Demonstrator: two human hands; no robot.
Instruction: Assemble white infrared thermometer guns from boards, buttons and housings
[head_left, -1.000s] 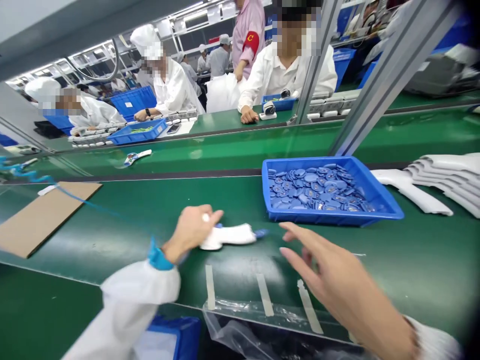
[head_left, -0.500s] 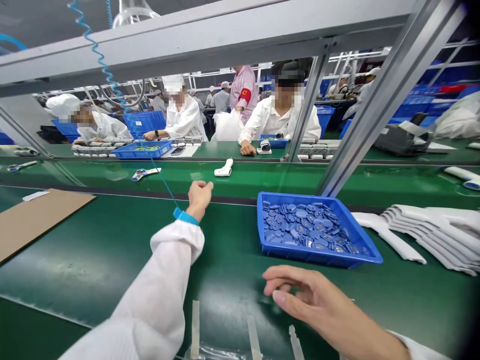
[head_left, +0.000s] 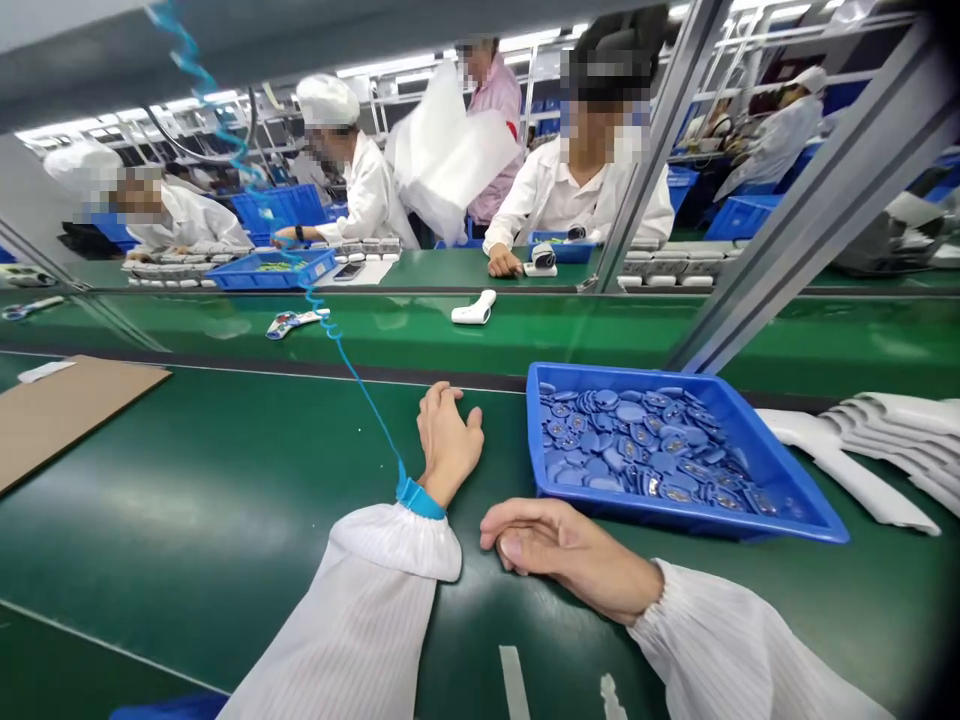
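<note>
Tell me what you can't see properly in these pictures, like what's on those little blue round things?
Head view, all of these:
The round blue pieces: too small to read what's printed on them, and the lower ones are hidden by those on top.
The blue tray: its floor is hidden by the pieces.
The white plastic pieces: cut off by the right edge.
The coiled blue cord: its far end is cut off by the top edge.

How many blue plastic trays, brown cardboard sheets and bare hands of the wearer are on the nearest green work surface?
Blue plastic tray: 1
Brown cardboard sheet: 1
Bare hands, left hand and right hand: 2
Total: 4
</note>
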